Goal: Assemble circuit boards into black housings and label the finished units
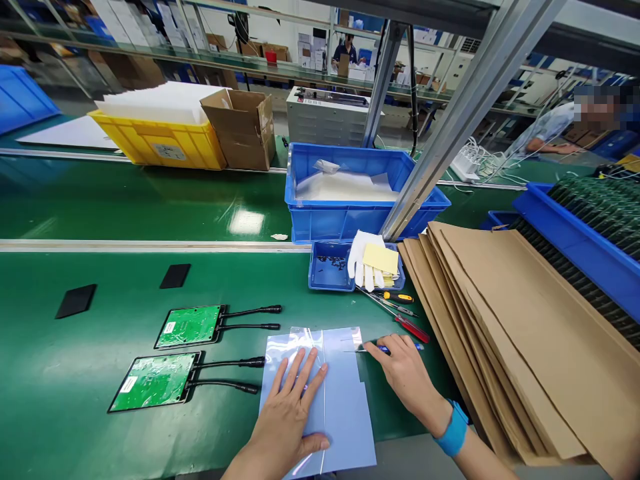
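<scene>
Worktop (pixel 30 427), green and glossy. Far left: black pad (pixel 76 301) lying flat; second black pad (pixel 175 276) farther back and to the right, well apart. Next, nearer the body: front circuit board (pixel 155 380) and, just behind, rear circuit board (pixel 193 325), both green in dark frames, each with two black cables (pixel 233 364) pointing right, toward pale blue sheet (pixel 345 413). Sheet flat on the worktop, long axis running away from the body, one bright line lengthwise, crease or seam, cannot tell which. Left hand (pixel 287 410) palm down on the sheet's left and middle part, fingers spread, gripping nothing. Beyond the sheet's far right corner: small blue tray (pixel 330 272) with dark bits, too small to identify, and white glove (pixel 359 253) partly under yellow pieces (pixel 381 257). Right hand (pixel 406 373) just right of the sheet, fingers closed on slim blue tool (pixel 384 349), tip pointing left at the sheet's right edge near the far corner; touching or just short, cannot tell. Key relation: sheet to the left of the right-hand fingers, tool roughly square to the sheet's long axis, right hand nearer that corner. Beyond the right hand: red-handled screwdriver (pixel 413 329). Far right: stack of brown cardboard (pixel 520 320).
</scene>
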Demonstrator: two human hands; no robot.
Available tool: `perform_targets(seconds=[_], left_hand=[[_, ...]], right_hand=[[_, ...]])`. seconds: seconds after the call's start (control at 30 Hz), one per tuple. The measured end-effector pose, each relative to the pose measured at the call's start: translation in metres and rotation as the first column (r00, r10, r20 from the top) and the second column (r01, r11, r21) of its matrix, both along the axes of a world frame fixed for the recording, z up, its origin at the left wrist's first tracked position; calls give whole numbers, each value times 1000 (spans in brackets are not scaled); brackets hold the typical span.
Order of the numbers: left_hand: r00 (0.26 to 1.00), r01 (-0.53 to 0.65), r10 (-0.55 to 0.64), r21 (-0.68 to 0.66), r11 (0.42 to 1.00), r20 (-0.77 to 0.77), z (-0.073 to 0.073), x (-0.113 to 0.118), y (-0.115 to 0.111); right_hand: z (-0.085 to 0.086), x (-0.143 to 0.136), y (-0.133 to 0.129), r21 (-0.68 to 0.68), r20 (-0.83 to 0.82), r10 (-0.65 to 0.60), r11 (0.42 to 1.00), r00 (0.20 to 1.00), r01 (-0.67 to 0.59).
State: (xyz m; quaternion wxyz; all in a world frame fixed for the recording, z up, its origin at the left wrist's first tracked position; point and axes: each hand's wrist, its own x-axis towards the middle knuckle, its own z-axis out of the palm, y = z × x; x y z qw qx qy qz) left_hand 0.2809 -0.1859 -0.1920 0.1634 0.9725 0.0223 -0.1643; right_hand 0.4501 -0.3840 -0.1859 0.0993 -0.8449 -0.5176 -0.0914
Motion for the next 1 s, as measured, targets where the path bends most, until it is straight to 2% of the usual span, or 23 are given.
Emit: perform_targets(seconds=[0.2,0.37,1.0], left_hand=[[998,3,-3,3,1000,-57,6,2,-1],[998,10,-9,13,1000,-56,5,2,0],[999,14,-14,6,1000,-33,3,2,0]], right_hand=[[-3,1,-1,0,-10,17,1000,1000,-17],[-6,2,-2,-15,-8,19,1000,1000,-19],[2,4,0,-8,0,32,999,1000,-32]])
